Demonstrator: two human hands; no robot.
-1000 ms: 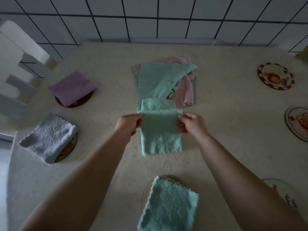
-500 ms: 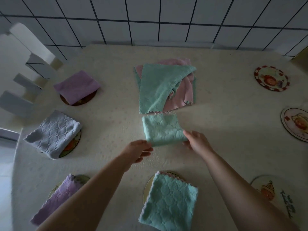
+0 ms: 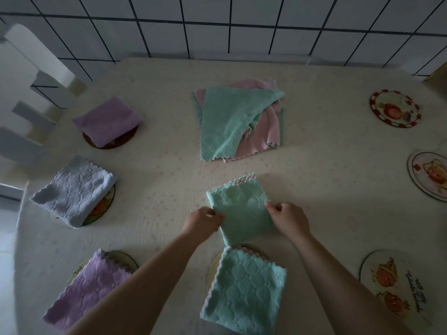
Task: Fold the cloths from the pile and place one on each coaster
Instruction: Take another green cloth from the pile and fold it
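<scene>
A folded teal cloth lies in front of me on the table. My left hand pinches its left edge and my right hand pinches its right edge. Behind it sits the pile of teal and pink cloths. Folded cloths cover coasters: teal at the near middle, purple near left, pale blue left, purple far left. Bare coasters lie at the near right, right edge and far right.
The table carries a cream patterned cover. A tiled wall runs along the far side. A white chair back stands at the left.
The teal cloth was folded over once more into a small square and drawn toward me, away from the pile. Both hands came nearer with it and now hold its side edges.
</scene>
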